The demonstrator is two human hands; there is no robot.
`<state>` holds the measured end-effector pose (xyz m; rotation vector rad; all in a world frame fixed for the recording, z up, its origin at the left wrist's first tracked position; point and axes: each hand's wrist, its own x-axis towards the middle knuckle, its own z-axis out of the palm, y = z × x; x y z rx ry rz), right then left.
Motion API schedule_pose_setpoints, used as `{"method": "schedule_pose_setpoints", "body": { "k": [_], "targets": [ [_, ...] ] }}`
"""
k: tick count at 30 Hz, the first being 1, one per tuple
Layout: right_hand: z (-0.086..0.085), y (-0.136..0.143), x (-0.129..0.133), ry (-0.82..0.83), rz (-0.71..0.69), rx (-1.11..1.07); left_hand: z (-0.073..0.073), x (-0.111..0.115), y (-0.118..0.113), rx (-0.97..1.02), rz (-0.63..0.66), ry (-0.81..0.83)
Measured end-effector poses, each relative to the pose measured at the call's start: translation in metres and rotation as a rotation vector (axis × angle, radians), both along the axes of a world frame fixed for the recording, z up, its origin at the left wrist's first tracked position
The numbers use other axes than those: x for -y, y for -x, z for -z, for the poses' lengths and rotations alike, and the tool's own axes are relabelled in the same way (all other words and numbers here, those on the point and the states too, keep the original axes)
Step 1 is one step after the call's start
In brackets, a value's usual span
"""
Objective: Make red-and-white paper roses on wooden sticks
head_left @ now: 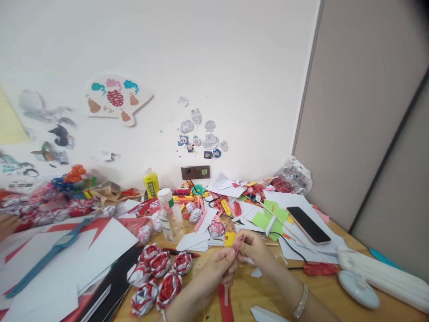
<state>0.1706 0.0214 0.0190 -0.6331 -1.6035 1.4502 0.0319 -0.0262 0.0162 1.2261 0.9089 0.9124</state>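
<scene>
My left hand (219, 266) and my right hand (253, 248) meet above the wooden table, fingers pinched together. Between their fingertips is a small folded piece of red and white paper (240, 241), mostly covered by the fingers. Below my left hand, a red paper strip (225, 304) with a pale stripe shows at the table's front; whether it joins the folded piece I cannot tell. Several red and white paper roses (169, 286) sit to the left of my left forearm. A pink paper rose (216, 226) and a yellow piece (229, 237) lie just beyond my hands.
A clear plastic jar (170, 219) and a yellow bottle (151, 183) stand behind the roses. White sheets (110, 246) and a blue watch-shaped strip (50, 255) lie left. Rightward are a phone (308, 225), a white lamp (385, 273) and a cable. Another hand (8, 223) shows at far left.
</scene>
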Motion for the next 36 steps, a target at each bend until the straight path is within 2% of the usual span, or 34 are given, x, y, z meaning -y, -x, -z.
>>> {"method": "schedule_pose_setpoints", "body": {
  "k": [3,7,9,12,14,17,20,24,27,30,31,33,35,36],
  "targets": [
    [0.000,0.002,-0.001,-0.006,0.077,0.029,0.001,-0.004,-0.003,-0.058,-0.121,-0.086],
    [0.011,0.005,-0.001,-0.040,0.156,0.070,0.000,-0.002,-0.007,-0.132,-0.244,-0.194],
    [0.015,0.006,-0.001,-0.097,0.221,0.080,-0.001,0.000,-0.006,-0.160,-0.232,-0.199],
    [0.017,0.008,0.000,-0.143,0.278,0.092,-0.001,0.000,-0.003,-0.192,-0.140,-0.169],
    [0.016,0.009,-0.001,-0.114,0.236,0.073,0.002,-0.003,0.000,-0.198,-0.109,-0.161],
    [0.014,0.008,-0.003,-0.045,0.150,0.022,0.007,-0.008,0.001,-0.211,-0.164,-0.198],
    [0.015,0.008,-0.003,-0.058,0.169,0.001,0.007,-0.010,0.000,-0.226,-0.201,-0.224],
    [0.018,0.009,-0.001,-0.094,0.189,0.010,-0.002,-0.008,0.005,-0.228,-0.074,-0.180],
    [0.016,0.007,-0.002,-0.103,0.100,0.062,-0.004,-0.010,0.011,-0.208,-0.042,-0.130],
    [0.008,-0.002,-0.009,-0.132,0.012,0.126,0.000,-0.018,0.016,-0.188,-0.172,-0.111],
    [0.006,-0.007,-0.013,-0.153,0.047,0.149,0.002,-0.021,0.017,-0.185,-0.235,-0.116],
    [0.002,-0.018,-0.021,-0.193,0.223,0.221,0.005,-0.027,0.020,-0.191,-0.363,-0.139],
    [0.001,-0.027,-0.027,-0.286,0.371,0.417,0.004,-0.030,0.023,-0.211,-0.476,-0.171],
    [0.001,-0.030,-0.028,-0.326,0.392,0.535,0.003,-0.031,0.024,-0.227,-0.528,-0.190]
  ]
}}
